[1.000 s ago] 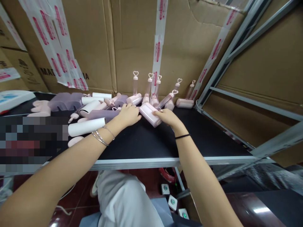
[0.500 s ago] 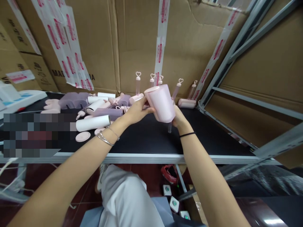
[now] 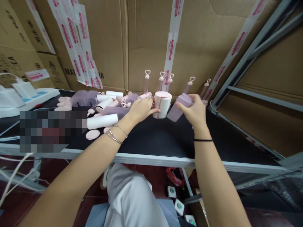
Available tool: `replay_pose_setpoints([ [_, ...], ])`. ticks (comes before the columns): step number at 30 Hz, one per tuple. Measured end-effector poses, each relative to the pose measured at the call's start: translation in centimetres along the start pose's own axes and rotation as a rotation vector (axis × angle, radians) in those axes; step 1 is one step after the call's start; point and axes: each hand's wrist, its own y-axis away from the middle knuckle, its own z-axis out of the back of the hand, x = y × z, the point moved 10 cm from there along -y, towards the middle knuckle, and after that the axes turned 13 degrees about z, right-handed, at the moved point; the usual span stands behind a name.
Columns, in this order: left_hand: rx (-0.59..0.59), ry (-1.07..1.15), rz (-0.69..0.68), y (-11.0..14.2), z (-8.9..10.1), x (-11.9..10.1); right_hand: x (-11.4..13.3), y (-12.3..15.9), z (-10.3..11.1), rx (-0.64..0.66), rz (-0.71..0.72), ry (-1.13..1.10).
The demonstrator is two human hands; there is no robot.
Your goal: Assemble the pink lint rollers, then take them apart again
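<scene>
My left hand (image 3: 143,110) is closed at the left side of a pink piece with a rounded top and a white curved front (image 3: 163,105), which stands upright at the black table surface. Just to the right, my right hand (image 3: 195,108) grips a translucent purple container (image 3: 177,108) from its upper end, fingers over the far side and thumb in front. That container leans, its lower end pointing down and left. A small gap separates the two pieces. Behind them, clear tubes with pink heart-shaped tops (image 3: 170,80) stand upright.
Purple holders (image 3: 84,98), white cylinders (image 3: 103,121) and pink discs (image 3: 92,134) lie on the left of the black table (image 3: 151,138). Further left is a white power strip (image 3: 47,96). Cardboard (image 3: 146,37) backs the table; a metal frame (image 3: 255,53) rises at right.
The large pink piece held between both hands is no longer raised there. My hands have moved apart, left on the pink-and-white piece, right on the purple container. The view has shifted slightly.
</scene>
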Motion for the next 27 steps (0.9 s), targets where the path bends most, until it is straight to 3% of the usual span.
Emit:
replay_pose_setpoints([
  [2,-0.060,0.032,-0.018,0.2,0.5,0.3,-0.9,0.3,1.5,-0.109,-0.053,0.132],
  [3,-0.086,0.054,-0.041,0.3,0.7,0.3,-1.1,0.4,1.4,-0.102,-0.061,0.189],
  [5,-0.135,0.105,-0.082,0.5,0.9,0.2,-1.6,0.7,-0.4,0.043,-0.048,0.259],
  [8,-0.186,0.166,-0.105,0.6,0.9,0.2,-1.8,1.6,-5.0,0.388,0.043,0.205],
  [10,-0.193,0.187,-0.107,0.6,0.9,0.1,-0.5,1.9,-6.6,0.469,0.151,0.070],
  [13,-0.161,0.194,-0.105,0.7,0.8,0.0,2.7,1.6,-5.9,0.363,0.284,-0.223],
  [16,-0.094,0.199,-0.064,0.8,0.8,0.0,5.0,1.6,-4.6,0.281,0.305,-0.434],
  [20,-0.018,0.255,-0.076,1.1,0.9,-0.6,6.0,1.7,-3.9,0.237,0.300,-0.488],
  [24,-0.141,0.507,-0.129,1.2,3.0,-0.9,6.1,1.7,-4.4,0.252,0.312,-0.469],
  [27,-0.133,0.590,-0.266,1.2,3.6,-2.0,7.2,2.1,-5.3,0.303,0.407,-0.436],
])
